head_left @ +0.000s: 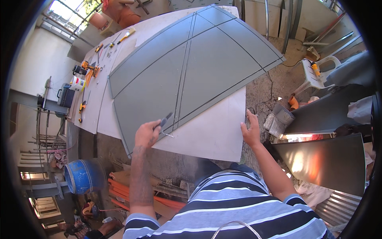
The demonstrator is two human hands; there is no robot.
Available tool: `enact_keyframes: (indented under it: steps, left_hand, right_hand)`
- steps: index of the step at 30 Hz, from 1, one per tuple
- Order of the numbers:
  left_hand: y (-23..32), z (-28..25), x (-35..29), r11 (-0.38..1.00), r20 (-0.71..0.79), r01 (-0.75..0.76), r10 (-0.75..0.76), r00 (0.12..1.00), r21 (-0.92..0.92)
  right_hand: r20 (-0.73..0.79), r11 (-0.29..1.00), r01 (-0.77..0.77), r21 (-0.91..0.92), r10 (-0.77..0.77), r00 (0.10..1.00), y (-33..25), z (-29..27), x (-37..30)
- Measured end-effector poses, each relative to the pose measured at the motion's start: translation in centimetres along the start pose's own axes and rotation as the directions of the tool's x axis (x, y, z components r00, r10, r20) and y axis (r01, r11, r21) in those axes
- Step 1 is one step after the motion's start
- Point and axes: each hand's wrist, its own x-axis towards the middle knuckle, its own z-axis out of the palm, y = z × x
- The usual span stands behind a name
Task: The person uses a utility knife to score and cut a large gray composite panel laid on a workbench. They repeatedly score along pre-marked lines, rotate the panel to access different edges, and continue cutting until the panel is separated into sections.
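A large grey sheet [159,87] with dark straight lines across it lies on a white-topped table [211,135]. My left hand [147,134] is closed around a dark, short tool [166,118] above the sheet's near edge. A thin bright metal piece sticks out beside that hand, over the table top; whether it belongs to the tool I cannot tell. My right hand [251,128] is at the table's right edge, its thumb and fingers apart, with nothing visible in it.
Orange power tools [90,69], a white bucket [77,83] and a paintbrush [127,35] are on the table's left side. A blue barrel [81,176] stands lower left, near another person's limbs [93,233]. A white chair [314,73] and dark metal panels [324,163] are at right.
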Motion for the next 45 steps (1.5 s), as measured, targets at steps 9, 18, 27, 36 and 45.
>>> enact_keyframes:
  steps: [9,18,27,36,45]
  left_hand:
    - [0.3,2.0,-3.8,0.941,0.337,0.004,-0.125,0.933,0.339]
    - [-3.2,4.9,-0.2,0.993,0.064,-0.033,0.026,0.998,0.116]
    - [2.4,-0.3,-4.9,0.976,0.098,-0.064,0.086,0.992,-0.210]
    - [14.5,10.5,-3.6,0.763,-0.184,-0.606,0.578,0.795,-0.223]
    - [6.1,7.1,-4.3,0.870,-0.106,-0.449,0.436,0.894,-0.202]
  right_hand:
    - [0.143,0.987,-0.159,-0.017,0.160,0.977,6.6,-12.5,-7.5]
    - [0.087,0.929,-0.369,0.041,0.364,0.927,6.5,-11.7,-8.6]
    - [0.408,0.923,-0.348,0.162,0.258,0.876,-7.7,-4.3,-4.2]
    - [0.656,0.522,-0.680,0.515,0.270,0.705,-13.6,0.8,-1.1]
    - [0.536,0.328,-0.689,0.647,0.447,0.716,-10.3,3.8,-0.5]
